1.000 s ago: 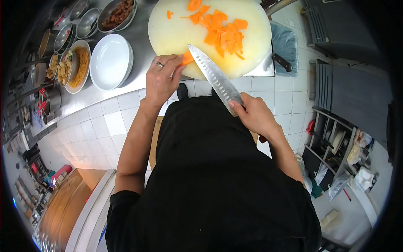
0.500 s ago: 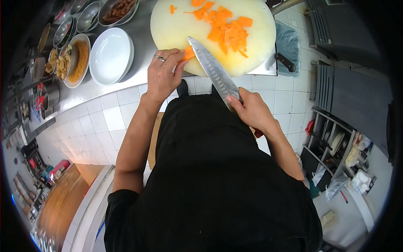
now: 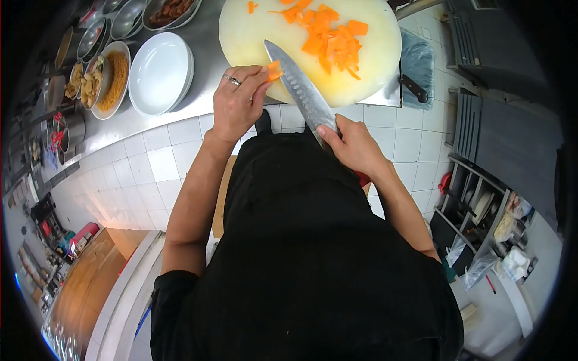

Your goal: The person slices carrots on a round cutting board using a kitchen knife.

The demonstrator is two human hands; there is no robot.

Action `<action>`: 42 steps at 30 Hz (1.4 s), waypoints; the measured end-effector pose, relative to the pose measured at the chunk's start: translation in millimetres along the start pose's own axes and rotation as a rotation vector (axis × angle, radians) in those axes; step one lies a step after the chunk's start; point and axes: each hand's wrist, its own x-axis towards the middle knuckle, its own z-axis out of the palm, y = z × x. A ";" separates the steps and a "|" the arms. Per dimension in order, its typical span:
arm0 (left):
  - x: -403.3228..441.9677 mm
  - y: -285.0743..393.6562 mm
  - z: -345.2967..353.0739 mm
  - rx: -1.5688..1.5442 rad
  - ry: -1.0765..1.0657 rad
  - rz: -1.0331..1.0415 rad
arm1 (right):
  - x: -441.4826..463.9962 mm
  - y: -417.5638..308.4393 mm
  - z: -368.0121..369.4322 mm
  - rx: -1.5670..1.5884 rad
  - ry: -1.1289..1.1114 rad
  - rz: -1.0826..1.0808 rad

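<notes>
My left hand (image 3: 238, 103), with a ring on one finger, pinches an orange carrot piece (image 3: 274, 70) at the near left edge of the round, pale cutting board (image 3: 253, 37). In my right hand (image 3: 355, 142) is a large knife (image 3: 301, 86), its dimpled blade pointing up and left over the board's near edge. The blade lies just right of the carrot piece; whether they touch I cannot tell. Several cut carrot slices (image 3: 338, 48) lie heaped at the board's right of centre, and small bits (image 3: 251, 7) sit at its upper left.
Stacked white plates (image 3: 160, 74) stand left of the board. Beyond them are a bowl of thin yellow strands (image 3: 118, 81), a bowl of pale chunks (image 3: 91, 86) and a bowl of brown pieces (image 3: 171, 12). Another knife's dark handle (image 3: 414, 88) juts out near a bin (image 3: 418, 55).
My left hand has lifted slightly, and the carrot piece now shows turned in its fingers. My right hand and the knife have shifted up and left. The view has moved a little.
</notes>
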 end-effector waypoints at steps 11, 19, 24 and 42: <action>0.8 2.5 -1.0 0.023 -0.006 -0.012 | 4.0 -14.6 0.7 -0.074 0.028 -0.002; 1.1 4.2 0.1 0.017 0.011 -0.020 | -15.7 -17.5 0.8 -0.330 0.172 -0.099; 0.6 3.4 0.0 0.025 0.001 -0.025 | -9.5 -17.6 14.8 -0.349 0.203 -0.101; -0.1 5.0 -0.3 0.040 -0.001 -0.043 | -9.3 -3.7 -9.4 -0.170 0.074 -0.066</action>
